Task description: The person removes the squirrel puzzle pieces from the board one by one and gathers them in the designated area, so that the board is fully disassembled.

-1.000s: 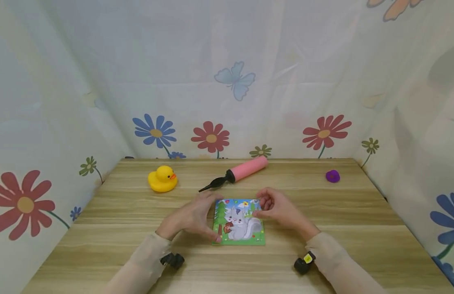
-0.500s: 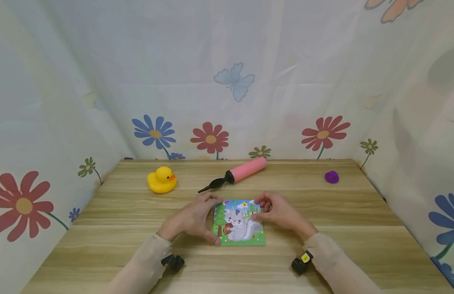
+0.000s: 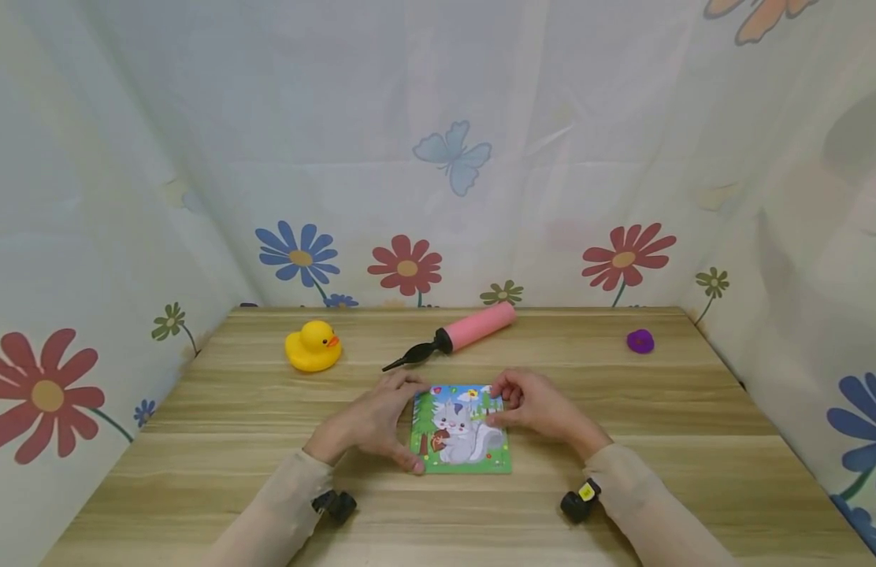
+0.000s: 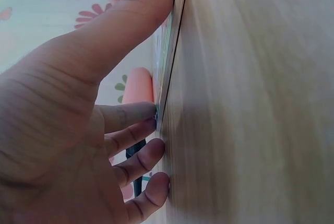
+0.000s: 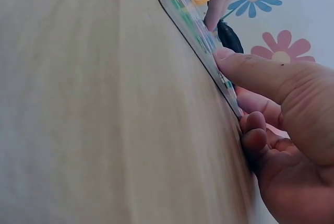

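A flat square jigsaw board (image 3: 462, 429) printed with a grey squirrel on a green border lies on the pale wood-grain worktop (image 3: 622, 488), near its front middle. The left hand (image 3: 370, 421) rests against the board's left edge, thumb stretched along that edge and fingers at the far left corner; its grip is released, fingers fairly straight, curled round nothing. The right hand (image 3: 537, 405) sits at the board's right side, thumb pressed on the upper right part of the picture and the other fingers curled at the edge, a light pinching grip on the board. Beyond the board lies a pink cylindrical hand pump with a black nozzle (image 3: 455, 335). Left of the pump sits a yellow rubber duck (image 3: 312, 346); far to the board's right, near the back, lies a small purple lump (image 3: 640, 341).
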Motion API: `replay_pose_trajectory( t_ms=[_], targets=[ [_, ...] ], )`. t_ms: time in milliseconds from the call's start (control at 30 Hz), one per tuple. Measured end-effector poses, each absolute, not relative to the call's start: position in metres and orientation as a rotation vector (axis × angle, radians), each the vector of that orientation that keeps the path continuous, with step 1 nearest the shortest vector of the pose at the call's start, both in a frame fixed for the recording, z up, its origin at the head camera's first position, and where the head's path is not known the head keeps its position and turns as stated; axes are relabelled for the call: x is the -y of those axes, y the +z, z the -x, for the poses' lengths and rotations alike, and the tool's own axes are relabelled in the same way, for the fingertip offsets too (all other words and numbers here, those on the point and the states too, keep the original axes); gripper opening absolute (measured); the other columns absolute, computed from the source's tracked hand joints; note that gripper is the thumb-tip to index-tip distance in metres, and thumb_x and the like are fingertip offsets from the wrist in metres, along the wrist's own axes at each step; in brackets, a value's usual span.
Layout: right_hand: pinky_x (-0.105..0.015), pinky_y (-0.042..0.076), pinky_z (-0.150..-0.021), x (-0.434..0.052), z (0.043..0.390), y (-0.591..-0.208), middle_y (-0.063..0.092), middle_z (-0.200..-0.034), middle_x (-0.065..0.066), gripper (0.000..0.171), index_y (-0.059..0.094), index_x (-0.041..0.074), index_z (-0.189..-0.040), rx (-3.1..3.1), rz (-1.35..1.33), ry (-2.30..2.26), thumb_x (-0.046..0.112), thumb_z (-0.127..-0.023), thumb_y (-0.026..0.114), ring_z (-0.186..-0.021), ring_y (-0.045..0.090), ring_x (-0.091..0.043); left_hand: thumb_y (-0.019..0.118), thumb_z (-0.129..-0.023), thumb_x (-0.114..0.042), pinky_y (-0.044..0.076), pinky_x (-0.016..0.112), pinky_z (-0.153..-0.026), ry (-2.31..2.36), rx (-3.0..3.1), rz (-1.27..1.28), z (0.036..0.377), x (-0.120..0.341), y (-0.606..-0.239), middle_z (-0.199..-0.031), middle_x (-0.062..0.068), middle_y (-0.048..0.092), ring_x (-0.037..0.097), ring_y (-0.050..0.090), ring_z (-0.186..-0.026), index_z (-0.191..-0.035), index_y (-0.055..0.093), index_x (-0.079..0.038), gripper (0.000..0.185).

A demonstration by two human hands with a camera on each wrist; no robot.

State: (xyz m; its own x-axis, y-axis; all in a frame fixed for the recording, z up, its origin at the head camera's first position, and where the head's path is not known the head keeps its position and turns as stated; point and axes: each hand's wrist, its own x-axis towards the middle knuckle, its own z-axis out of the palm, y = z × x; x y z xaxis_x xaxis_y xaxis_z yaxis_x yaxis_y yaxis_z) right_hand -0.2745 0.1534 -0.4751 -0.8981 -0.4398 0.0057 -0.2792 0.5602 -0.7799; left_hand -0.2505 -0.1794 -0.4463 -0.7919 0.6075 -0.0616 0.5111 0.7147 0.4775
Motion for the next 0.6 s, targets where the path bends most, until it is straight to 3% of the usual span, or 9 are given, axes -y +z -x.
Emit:
replay_pose_trajectory(
  t_ms=[600],
  targets=[
    [-0.031, 0.049, -0.081, -0.1520, 0.2801, -0.4672, 0.061, -0.103, -0.007, 0.045, 0.068, 0.008, -0.119, -2.552, 0.627, -1.196, 0.023, -0.089, 0.098, -0.095, 0.056, -0.022, 0.104, -0.066, -0.064, 0.037, 0.062, -0.129, 0.622, -2.717, -0.898, 0.2526, 0.1792, -0.4481, -0.173, 0.013, 0.037, 0.039, 0.033, -0.159, -0.168, 0.046, -0.011, 0.129]
  ],
)
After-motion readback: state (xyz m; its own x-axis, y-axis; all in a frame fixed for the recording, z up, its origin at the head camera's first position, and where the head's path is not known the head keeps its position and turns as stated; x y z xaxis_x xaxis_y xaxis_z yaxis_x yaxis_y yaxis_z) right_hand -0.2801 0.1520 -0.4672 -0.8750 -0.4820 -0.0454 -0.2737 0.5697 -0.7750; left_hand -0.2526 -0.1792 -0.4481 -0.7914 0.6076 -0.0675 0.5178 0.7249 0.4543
